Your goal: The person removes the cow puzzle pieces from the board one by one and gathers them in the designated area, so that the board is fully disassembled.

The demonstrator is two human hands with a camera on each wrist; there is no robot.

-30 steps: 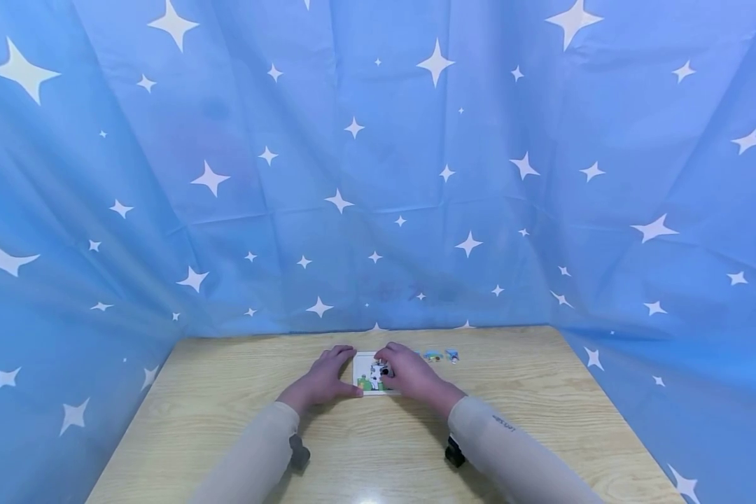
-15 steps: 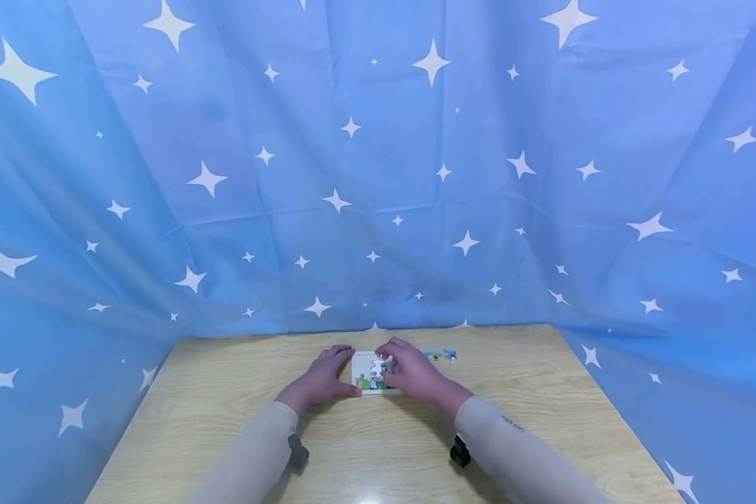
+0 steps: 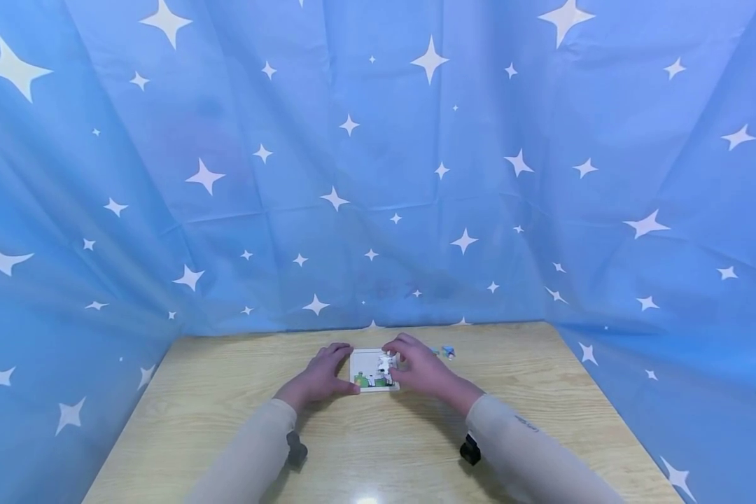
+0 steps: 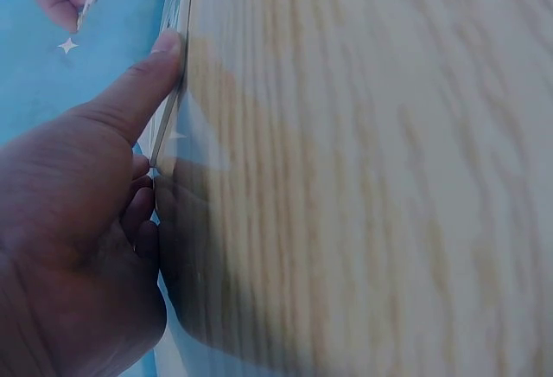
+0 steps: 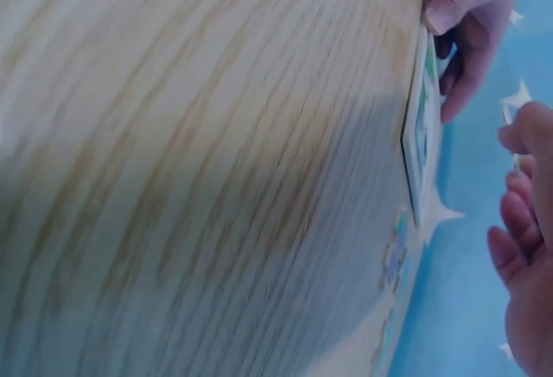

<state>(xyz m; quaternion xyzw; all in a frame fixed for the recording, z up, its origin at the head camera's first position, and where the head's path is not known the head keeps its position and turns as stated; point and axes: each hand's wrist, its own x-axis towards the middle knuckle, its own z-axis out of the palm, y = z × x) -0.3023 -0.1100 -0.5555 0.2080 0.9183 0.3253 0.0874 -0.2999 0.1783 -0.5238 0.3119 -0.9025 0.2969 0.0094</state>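
A small puzzle board with a pale rim lies on the table, its lower part showing a green and white picture. My left hand holds it at the left, thumb at the near corner and fingers at the far one. In the left wrist view the thumb presses on the board's edge. My right hand pinches a white and black puzzle piece between thumb and fingers, above the board's right part. The right wrist view shows this piece edge-on, raised off the board.
Loose blue puzzle pieces lie on the wooden table right of the board, partly hidden by my right hand. A blue curtain with white stars hangs behind and at both sides of the table.
My right hand has shifted slightly to the right with the pinched puzzle piece, which has turned and lifted, uncovering more of the board. The left hand stays at the board's left side.
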